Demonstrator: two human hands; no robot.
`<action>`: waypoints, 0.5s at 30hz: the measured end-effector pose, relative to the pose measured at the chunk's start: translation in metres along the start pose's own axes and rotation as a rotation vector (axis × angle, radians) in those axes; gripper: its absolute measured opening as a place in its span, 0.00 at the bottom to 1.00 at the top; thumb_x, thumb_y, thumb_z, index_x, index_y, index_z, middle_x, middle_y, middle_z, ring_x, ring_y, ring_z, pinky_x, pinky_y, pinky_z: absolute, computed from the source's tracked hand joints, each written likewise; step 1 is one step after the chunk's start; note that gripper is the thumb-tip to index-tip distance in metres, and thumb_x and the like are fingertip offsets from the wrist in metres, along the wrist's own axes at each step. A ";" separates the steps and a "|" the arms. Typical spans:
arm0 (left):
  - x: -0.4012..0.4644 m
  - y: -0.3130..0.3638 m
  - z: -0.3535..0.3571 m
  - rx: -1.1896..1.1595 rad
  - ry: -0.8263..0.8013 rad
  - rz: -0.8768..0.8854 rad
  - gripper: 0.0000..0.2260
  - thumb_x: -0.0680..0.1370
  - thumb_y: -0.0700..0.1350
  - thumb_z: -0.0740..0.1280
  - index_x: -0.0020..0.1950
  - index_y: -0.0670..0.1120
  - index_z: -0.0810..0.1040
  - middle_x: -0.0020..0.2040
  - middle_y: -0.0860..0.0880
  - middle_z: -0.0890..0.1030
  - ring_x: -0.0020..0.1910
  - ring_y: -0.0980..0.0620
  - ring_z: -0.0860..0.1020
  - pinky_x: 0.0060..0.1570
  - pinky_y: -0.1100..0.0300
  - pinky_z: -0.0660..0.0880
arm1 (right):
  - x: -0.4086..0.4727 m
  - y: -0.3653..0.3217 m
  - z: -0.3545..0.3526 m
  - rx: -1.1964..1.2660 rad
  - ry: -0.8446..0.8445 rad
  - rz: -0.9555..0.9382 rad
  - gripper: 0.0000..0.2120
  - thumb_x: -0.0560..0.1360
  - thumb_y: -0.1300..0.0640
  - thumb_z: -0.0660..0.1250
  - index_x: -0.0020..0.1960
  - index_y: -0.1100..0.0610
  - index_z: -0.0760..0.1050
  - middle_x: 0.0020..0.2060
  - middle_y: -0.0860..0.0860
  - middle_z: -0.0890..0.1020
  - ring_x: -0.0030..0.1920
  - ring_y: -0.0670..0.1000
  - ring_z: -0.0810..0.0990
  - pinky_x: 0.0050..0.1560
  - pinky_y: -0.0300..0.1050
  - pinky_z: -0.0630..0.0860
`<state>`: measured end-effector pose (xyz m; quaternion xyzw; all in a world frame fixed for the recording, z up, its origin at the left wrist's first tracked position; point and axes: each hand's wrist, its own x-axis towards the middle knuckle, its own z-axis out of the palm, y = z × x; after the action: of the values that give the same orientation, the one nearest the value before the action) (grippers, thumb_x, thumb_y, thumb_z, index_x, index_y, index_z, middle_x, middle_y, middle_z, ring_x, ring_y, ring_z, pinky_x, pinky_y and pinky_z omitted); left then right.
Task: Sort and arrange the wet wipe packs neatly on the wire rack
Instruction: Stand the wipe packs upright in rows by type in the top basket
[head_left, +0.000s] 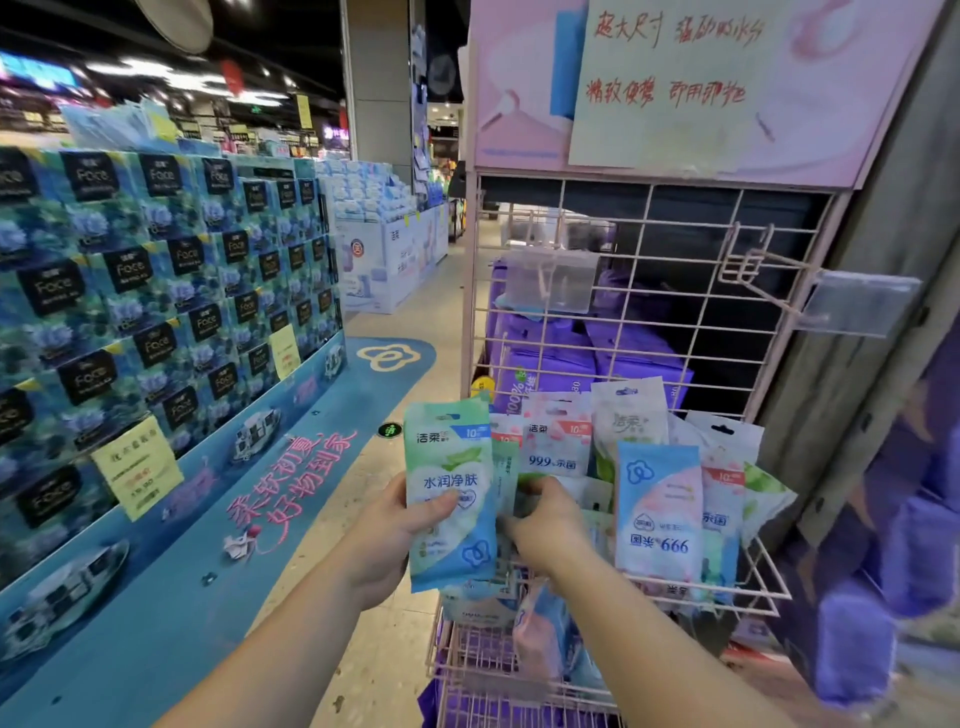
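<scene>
Left hand (387, 525) grips a green-and-blue wet wipe pack (451, 493) upright, thumb across its face, just left of the wire basket (763, 582). Right hand (545, 525) reaches into the basket, fingers curled on a pack edge; exact hold unclear.

Risk: tugging there could topple the leaning packs (660, 512) beside it, one already upside down.

Held pack: flat, glossy, soft pouch.

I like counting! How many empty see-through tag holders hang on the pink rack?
2. One clear tag holder hangs on the pink wire rack at upper left; the other tag holder sticks out at the right. Others may be hidden.
</scene>
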<state>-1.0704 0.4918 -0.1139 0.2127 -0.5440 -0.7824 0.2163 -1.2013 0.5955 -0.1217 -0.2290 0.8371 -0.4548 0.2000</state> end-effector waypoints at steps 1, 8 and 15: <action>0.002 -0.001 0.000 -0.005 -0.005 -0.003 0.20 0.67 0.42 0.71 0.58 0.46 0.75 0.53 0.44 0.85 0.48 0.44 0.84 0.46 0.50 0.81 | 0.000 0.000 -0.001 0.021 -0.007 -0.004 0.20 0.69 0.54 0.73 0.59 0.51 0.72 0.49 0.46 0.81 0.52 0.52 0.82 0.56 0.52 0.79; 0.015 0.001 0.011 0.130 -0.011 -0.035 0.13 0.73 0.38 0.70 0.56 0.47 0.76 0.49 0.47 0.86 0.45 0.47 0.84 0.45 0.52 0.82 | 0.018 0.000 -0.013 0.314 -0.080 -0.056 0.17 0.75 0.59 0.66 0.63 0.54 0.70 0.51 0.55 0.83 0.51 0.56 0.83 0.55 0.56 0.79; 0.017 -0.012 0.001 0.017 0.024 -0.035 0.25 0.64 0.45 0.74 0.59 0.43 0.75 0.53 0.43 0.85 0.46 0.44 0.84 0.40 0.53 0.82 | 0.023 -0.007 -0.014 0.107 0.058 -0.107 0.07 0.75 0.50 0.67 0.42 0.52 0.72 0.39 0.48 0.78 0.43 0.52 0.77 0.46 0.47 0.75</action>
<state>-1.0867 0.4869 -0.1264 0.2335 -0.5439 -0.7789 0.2072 -1.2264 0.5883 -0.1119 -0.2492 0.8036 -0.5153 0.1629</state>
